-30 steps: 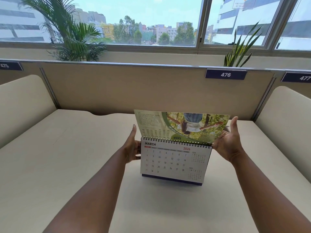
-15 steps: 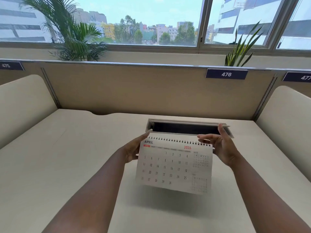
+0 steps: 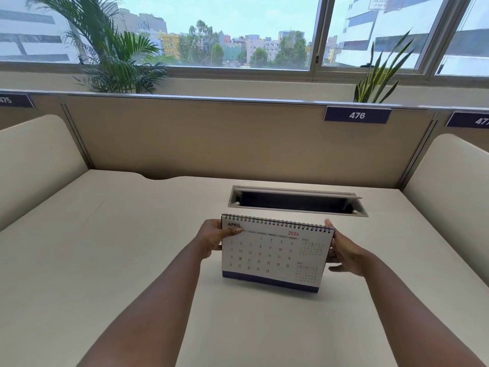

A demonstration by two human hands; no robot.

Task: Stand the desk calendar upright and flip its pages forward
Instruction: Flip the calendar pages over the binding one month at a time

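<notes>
The spiral-bound desk calendar (image 3: 272, 254) stands upright on the beige desk (image 3: 105, 260), a little right of centre, showing the APRIL 2026 page above a dark blue base strip. My left hand (image 3: 210, 238) grips its upper left edge, thumb on the page by the word APRIL. My right hand (image 3: 344, 254) holds the right edge, thumb at the top corner by the wire binding, the other fingers behind and beside the card.
An open cable tray slot (image 3: 296, 201) is cut into the desk just behind the calendar. A beige partition (image 3: 211, 139) with a "476" label (image 3: 357, 115) closes the back. Curved side dividers (image 3: 449, 186) flank the desk. Plants stand at the window.
The March page went over the binding to the back, leaving April in front. The calendar, tilted and lifted half a second ago, now stands on its base, with both hands at its sides.
</notes>
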